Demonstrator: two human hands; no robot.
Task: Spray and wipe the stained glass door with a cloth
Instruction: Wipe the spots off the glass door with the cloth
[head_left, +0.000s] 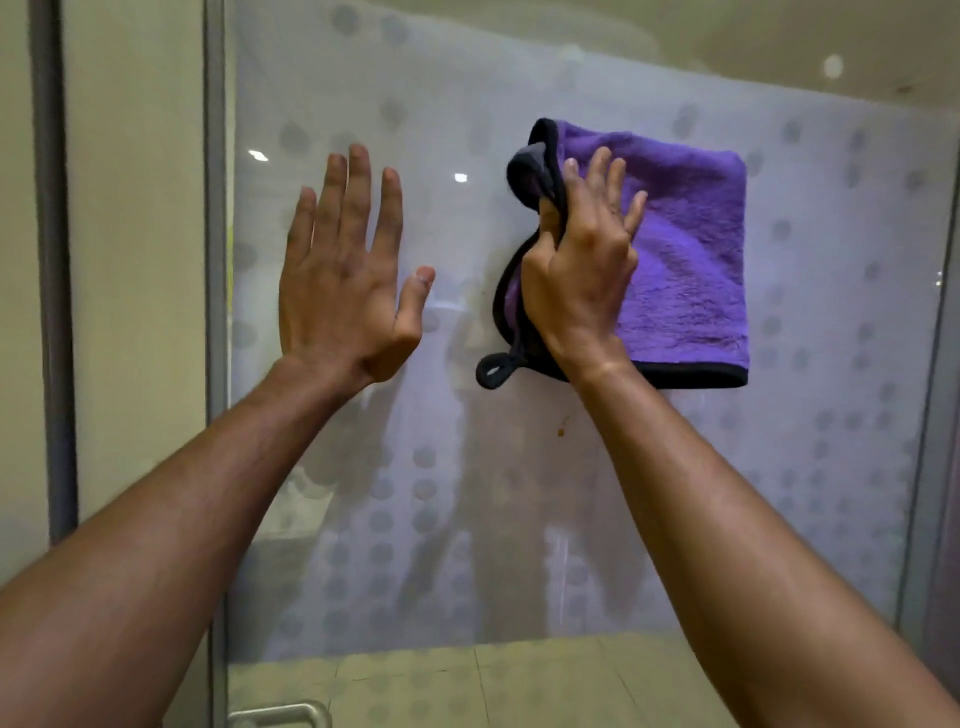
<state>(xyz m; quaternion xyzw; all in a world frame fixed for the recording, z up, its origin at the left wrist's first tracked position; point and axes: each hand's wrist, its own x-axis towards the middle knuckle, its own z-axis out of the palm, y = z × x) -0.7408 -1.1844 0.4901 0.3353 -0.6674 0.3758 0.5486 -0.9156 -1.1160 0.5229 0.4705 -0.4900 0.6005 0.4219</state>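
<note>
The purple cloth (675, 260) looks soft, light and floppy, best bunched at its dark-edged corner, which is where the right hand (582, 270) has its fingers (597, 176) closed on it, pressing it flat to the glass door (519, 493). It is plush, black-trimmed, with a hanging loop; the left hand (343, 275) rests open, fingers spread, beside it, and a small brown stain (561, 430) sits just below.

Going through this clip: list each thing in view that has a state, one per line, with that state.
Left hand: open, fingers spread, empty, at the glass.
Right hand: gripping the cloth's bunched edge.
Purple cloth: folded, held flat against the glass.
Glass door: frosted with dots, small brown stain below the cloth.
Door handle: untouched.
</note>
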